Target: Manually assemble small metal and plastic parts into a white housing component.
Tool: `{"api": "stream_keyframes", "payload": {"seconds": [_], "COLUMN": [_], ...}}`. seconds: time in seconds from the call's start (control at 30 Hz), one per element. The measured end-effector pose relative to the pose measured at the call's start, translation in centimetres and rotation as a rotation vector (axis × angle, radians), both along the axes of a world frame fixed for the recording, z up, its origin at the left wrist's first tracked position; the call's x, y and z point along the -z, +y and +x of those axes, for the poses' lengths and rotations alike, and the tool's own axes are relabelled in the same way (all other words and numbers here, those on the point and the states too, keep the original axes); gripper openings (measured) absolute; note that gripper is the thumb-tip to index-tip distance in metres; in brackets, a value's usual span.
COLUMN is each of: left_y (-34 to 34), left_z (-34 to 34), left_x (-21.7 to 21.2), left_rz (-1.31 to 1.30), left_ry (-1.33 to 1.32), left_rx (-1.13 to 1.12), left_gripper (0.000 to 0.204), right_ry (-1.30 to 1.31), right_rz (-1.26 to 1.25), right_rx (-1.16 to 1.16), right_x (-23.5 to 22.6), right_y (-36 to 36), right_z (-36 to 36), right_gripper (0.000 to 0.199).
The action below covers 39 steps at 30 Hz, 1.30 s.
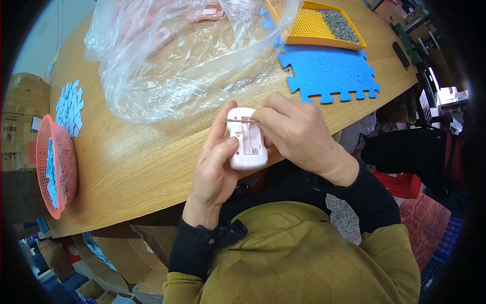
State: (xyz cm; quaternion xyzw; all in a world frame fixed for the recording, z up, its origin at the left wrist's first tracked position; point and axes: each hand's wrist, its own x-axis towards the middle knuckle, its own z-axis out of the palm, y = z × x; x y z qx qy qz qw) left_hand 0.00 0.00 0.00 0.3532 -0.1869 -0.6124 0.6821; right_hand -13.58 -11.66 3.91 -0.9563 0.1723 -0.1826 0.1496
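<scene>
Our left hand (pixel 210 169) is wrapped around a pale pink plastic device casing (pixel 248 162), thumb pressed on its face, while our right hand (pixel 298 131) pinches a slim metal rod (pixel 240 120) across its upper end. We cannot tell whether the rod is a screwdriver shaft or tweezers, nor whether it touches the plastic. The casing sits at the near edge of the wooden table (pixel 136 162), its battery compartment (pixel 251 138) facing us. We judge the step in hand to be fine work at that compartment's top end; the next move seems to call for a steady left grip and careful alignment of the rod, lest it slip and scratch the plastic.
</scene>
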Motion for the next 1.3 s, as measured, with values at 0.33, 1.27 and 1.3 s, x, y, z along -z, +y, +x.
{"api": "stream_keyframes", "payload": {"seconds": [0.33,1.27,1.3], "left_y": [0.2,1.0,1.0], "left_z": [0.0,-1.8,-1.9], "left_x": [-0.6,0.2,0.2], "left_rz": [-0.073,0.018,0.008], "left_ry": [0.088,0.018,0.021], "left_rx": [0.063,-0.052,-0.045], "left_gripper": [0.068,0.032,0.032], "right_ry": [-0.269,-0.077,-0.075], "right_rz": [0.527,0.292,0.281], "right_rx": [0.076,-0.079,-0.073], "right_x": [0.6,-1.3,-1.2], "right_y": [-0.8,-0.5,-0.5], "right_z": [-0.2,0.5,0.3], "right_gripper": [0.009,0.023,0.023]}}
